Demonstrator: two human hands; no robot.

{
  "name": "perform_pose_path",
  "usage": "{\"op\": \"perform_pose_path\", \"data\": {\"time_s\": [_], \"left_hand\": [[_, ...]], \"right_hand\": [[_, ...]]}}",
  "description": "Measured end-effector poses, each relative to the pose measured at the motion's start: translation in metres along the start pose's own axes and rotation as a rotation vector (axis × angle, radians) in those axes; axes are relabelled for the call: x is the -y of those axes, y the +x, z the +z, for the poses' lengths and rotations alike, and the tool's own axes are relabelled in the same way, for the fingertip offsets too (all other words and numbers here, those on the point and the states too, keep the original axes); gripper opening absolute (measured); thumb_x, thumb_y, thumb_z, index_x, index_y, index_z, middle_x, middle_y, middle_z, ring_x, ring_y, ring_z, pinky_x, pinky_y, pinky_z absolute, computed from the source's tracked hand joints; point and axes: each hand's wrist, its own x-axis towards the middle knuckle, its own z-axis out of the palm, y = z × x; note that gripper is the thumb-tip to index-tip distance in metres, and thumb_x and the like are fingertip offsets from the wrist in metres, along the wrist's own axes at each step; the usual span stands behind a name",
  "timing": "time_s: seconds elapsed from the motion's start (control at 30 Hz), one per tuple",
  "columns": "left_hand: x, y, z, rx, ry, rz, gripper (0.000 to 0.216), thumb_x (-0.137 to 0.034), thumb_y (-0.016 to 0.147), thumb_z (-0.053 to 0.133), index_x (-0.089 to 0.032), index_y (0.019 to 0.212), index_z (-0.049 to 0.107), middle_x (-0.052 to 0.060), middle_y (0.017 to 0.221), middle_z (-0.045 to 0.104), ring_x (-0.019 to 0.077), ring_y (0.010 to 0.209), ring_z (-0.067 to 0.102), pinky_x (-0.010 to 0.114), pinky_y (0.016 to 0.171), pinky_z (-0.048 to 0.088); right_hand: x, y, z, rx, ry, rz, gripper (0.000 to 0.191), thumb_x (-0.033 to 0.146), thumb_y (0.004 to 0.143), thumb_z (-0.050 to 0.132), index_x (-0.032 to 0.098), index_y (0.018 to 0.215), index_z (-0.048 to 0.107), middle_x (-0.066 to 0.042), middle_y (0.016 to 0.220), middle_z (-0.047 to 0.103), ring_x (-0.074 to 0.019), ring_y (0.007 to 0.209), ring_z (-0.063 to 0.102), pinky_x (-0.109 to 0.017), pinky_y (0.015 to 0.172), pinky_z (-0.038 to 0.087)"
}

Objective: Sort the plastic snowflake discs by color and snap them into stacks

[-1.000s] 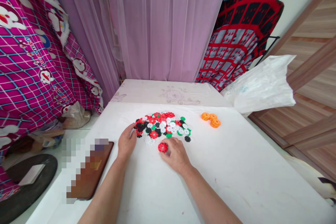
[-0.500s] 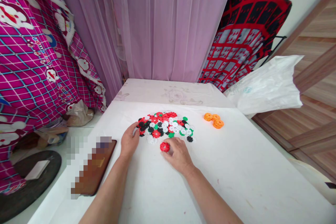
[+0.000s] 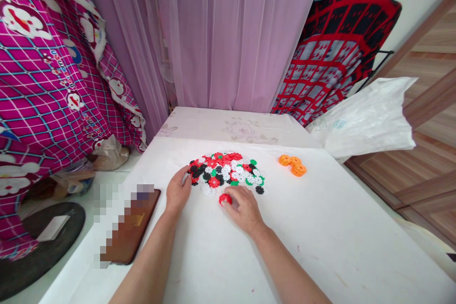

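A loose pile of notched plastic snowflake discs (image 3: 226, 172), red, black, white and green, lies on the white-covered table. At its left edge rests my left hand (image 3: 178, 194), fingertips against the discs, thumb apart from the fingers, with nothing held. In front of the pile my right hand (image 3: 246, 209) has its thumb and fingers closed on a small stack of red snowflake discs (image 3: 223, 197). The thumb covers part of this stack, so how many discs it has cannot be seen. Stacked orange discs (image 3: 292, 165) lie farther right, untouched.
A phone in a brown case (image 3: 133, 228), partly pixelated, lies left of my left forearm. At the table's right far corner stands a white plastic bag (image 3: 366, 118). Purple curtains (image 3: 228, 33) hang behind the table (image 3: 302, 256).
My right thumb has come over the front of the red stack, covering more of it. My left hand stays by the pile. The whole view has shifted slightly.
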Motion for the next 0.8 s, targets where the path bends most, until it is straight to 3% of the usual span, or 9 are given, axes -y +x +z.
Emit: {"op": "perform_pose_path", "data": {"time_s": [0.13, 0.3, 0.43, 0.67, 0.8], "left_hand": [[-0.001, 0.000, 0.000, -0.002, 0.002, 0.006, 0.037, -0.026, 0.085, 0.048, -0.024, 0.117, 0.065, 0.004, 0.122, 0.069, 0.0216, 0.116, 0.061, 0.039, 0.105, 0.045], [0.002, 0.001, 0.001, -0.005, -0.001, 0.013, 0.036, -0.026, 0.085, 0.048, -0.023, 0.116, 0.066, 0.003, 0.121, 0.070, 0.0209, 0.116, 0.062, 0.038, 0.105, 0.046], [0.003, 0.001, 0.001, 0.000, 0.015, 0.028, 0.037, -0.024, 0.085, 0.046, -0.023, 0.117, 0.065, 0.004, 0.121, 0.069, 0.0208, 0.116, 0.062, 0.038, 0.104, 0.046], [0.002, -0.001, 0.001, 0.066, 0.101, 0.038, 0.040, -0.025, 0.088, 0.041, -0.023, 0.122, 0.062, 0.006, 0.123, 0.068, 0.0220, 0.117, 0.061, 0.041, 0.104, 0.045], [0.003, 0.004, 0.006, 0.008, 0.243, 0.107, 0.046, -0.038, 0.089, 0.046, -0.019, 0.130, 0.057, 0.015, 0.146, 0.048, 0.0307, 0.137, 0.042, 0.052, 0.112, 0.031]], "right_hand": [[-0.003, 0.026, 0.003, 0.003, -0.019, -0.082, 0.021, 0.017, 0.087, 0.055, 0.027, 0.098, 0.070, 0.000, 0.103, 0.073, -0.0184, 0.097, 0.060, -0.035, 0.089, 0.042], [0.000, 0.062, 0.011, 0.169, -0.103, -0.213, 0.023, 0.017, 0.081, 0.066, 0.030, 0.099, 0.070, 0.003, 0.106, 0.073, -0.0202, 0.106, 0.056, -0.035, 0.090, 0.041], [-0.006, 0.071, 0.010, 0.258, -0.154, -0.192, 0.016, 0.022, 0.081, 0.067, 0.028, 0.095, 0.070, 0.001, 0.094, 0.073, -0.0212, 0.101, 0.055, -0.035, 0.085, 0.040], [-0.032, 0.056, -0.002, 0.170, -0.204, 0.000, 0.029, 0.021, 0.073, 0.067, 0.022, 0.102, 0.066, -0.004, 0.097, 0.069, -0.0240, 0.099, 0.056, -0.037, 0.088, 0.039], [-0.039, 0.046, -0.009, 0.035, -0.145, 0.053, 0.030, 0.021, 0.071, 0.066, 0.022, 0.101, 0.063, -0.005, 0.100, 0.069, -0.0238, 0.098, 0.058, -0.038, 0.088, 0.041]]}}
